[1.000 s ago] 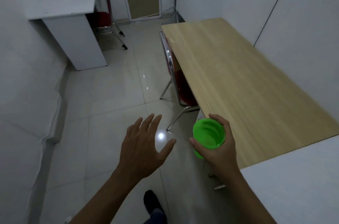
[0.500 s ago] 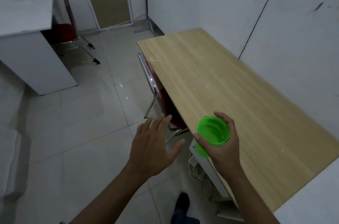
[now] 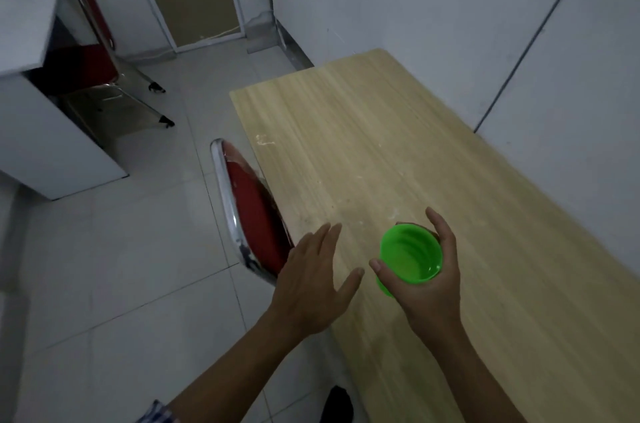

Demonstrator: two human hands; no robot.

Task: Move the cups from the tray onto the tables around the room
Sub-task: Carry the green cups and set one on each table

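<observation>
From the head camera, the right hand (image 3: 427, 279) wraps around a bright green cup (image 3: 410, 258), thumb on the near-left side of the rim and fingers curled around the far-right side. The cup is upright with its open mouth facing the camera, and it is held above the near half of a long wooden table (image 3: 398, 152); whether its base touches the tabletop cannot be told, as the hand covers the bottom. The left hand (image 3: 311, 287) is just beside the cup on its left, palm down, fingers spread loosely and holding nothing, its thumb tip close to the right thumb but apart from it. It sits over the table's left edge. A red chair (image 3: 254, 215) with a chrome frame is tucked against that edge, just beyond the left hand. Further left stands a white desk (image 3: 45, 132) with a second red chair (image 3: 90, 59) beneath it.
</observation>
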